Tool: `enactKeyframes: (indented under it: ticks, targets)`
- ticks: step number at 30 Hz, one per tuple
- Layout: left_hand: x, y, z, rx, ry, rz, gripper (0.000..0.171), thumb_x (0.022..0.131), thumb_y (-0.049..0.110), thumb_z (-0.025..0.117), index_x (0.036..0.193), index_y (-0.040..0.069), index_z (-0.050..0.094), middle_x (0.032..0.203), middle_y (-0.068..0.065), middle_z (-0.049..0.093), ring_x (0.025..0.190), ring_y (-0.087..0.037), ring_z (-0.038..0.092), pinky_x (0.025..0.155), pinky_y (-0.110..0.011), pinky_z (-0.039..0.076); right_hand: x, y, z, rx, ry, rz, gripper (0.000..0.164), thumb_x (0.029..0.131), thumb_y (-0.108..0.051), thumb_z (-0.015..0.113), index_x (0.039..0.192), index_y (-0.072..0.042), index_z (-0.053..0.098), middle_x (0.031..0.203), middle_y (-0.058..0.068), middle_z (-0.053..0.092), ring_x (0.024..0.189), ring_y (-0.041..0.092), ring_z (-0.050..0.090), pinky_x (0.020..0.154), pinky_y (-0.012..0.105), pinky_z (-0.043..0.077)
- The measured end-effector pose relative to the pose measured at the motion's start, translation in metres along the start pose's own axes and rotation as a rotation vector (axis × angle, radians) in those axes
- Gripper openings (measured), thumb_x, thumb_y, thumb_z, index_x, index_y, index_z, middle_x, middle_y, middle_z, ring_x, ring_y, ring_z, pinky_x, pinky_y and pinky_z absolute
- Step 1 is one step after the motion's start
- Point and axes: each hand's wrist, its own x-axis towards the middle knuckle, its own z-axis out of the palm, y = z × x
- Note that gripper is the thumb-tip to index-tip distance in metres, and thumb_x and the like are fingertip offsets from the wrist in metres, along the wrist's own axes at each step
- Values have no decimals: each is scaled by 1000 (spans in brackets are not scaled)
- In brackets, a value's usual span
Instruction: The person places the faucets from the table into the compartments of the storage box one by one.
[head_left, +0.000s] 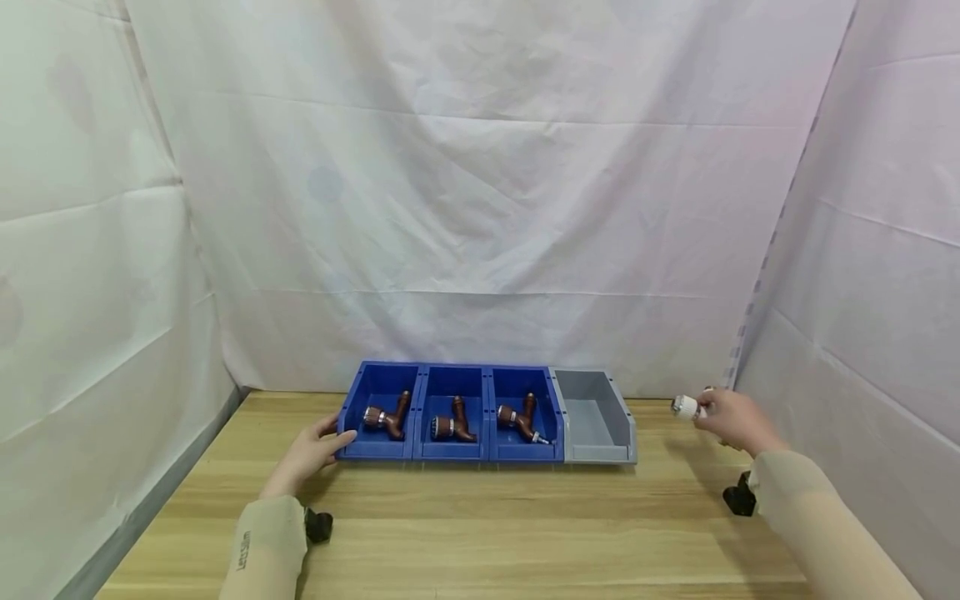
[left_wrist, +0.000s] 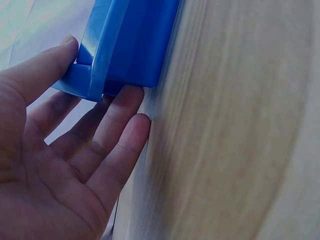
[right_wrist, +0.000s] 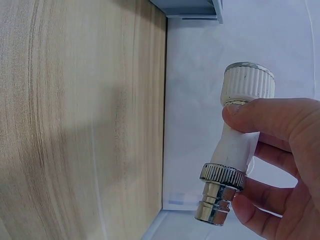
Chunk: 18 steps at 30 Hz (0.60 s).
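Observation:
My right hand (head_left: 738, 421) holds a white tap (right_wrist: 237, 145) above the right part of the table. The tap has a ribbed white knob and a shiny metal spout end; the thumb presses just below the knob, with fingers behind. At the left end of a row of bins, my left hand (head_left: 306, 454) grips the front corner of the leftmost blue bin (left_wrist: 135, 45), thumb over the rim and fingers along the outside. Inside that bin lies a brown tap (head_left: 386, 419). Another brown tap (head_left: 453, 423) lies in the middle blue bin, and a third brown tap (head_left: 521, 419) in the right one.
A grey bin (head_left: 600, 454) with nothing in it ends the row on the right. The bins stand at the back of the wooden table (head_left: 480, 525), before a white cloth backdrop (head_left: 480, 208). White cloth also hangs at both sides.

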Motion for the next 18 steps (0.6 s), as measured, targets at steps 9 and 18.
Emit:
enactKeyframes:
  ticks: [9,18]
  targets:
    - [-2,2,-2,4,10,10,71,96,27,62,149,-7,28,141,-36,38,121,-41,49,84,-40,54,4,-3,0,-27,7,-14,37,85,-9,64,116,10,60,96,20,64,54,19,52,45,36,45]
    - [-4,1,-2,10,7,10,71,96,28,62,149,-6,28,142,-35,37,122,-42,48,84,-40,54,5,-5,-1,2,-1,-13,35,87,-9,64,115,11,59,94,19,64,56,20,53,47,36,46]
